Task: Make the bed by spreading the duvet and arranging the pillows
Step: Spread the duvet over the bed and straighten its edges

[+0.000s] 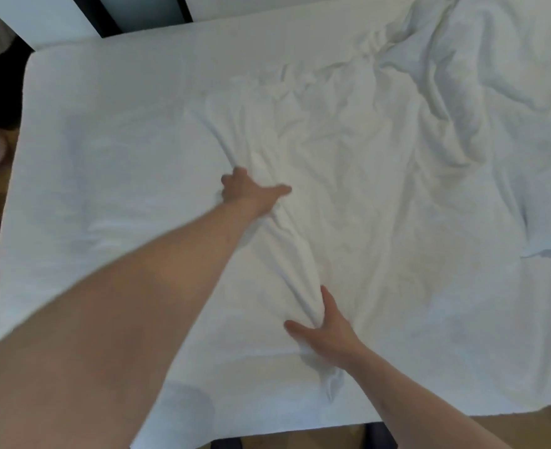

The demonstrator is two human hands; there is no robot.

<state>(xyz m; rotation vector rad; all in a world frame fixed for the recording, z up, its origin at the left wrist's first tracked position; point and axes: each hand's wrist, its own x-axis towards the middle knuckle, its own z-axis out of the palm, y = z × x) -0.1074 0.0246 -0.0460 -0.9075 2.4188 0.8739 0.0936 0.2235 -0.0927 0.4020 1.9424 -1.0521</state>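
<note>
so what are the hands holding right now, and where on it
Both hands grip the white duvet along one raised fold. The left hand bunches the far end of the ridge, and the right hand pinches the near end.

Soft, even indoor light falls on a white duvet (348,140), with no glare and no hard-edged shadows. The fabric reads warmer and creamier at the centre and cooler, bluish-grey toward the left and right sides. Faint grey shading marks the folds, deepest in the far right creases. The whole picture is slightly soft, with blur strongest on the near left forearm (89,335). Wide-angle distortion bends the bed's edges (24,92) into curves. The far left corner is dark and indistinct.
</note>
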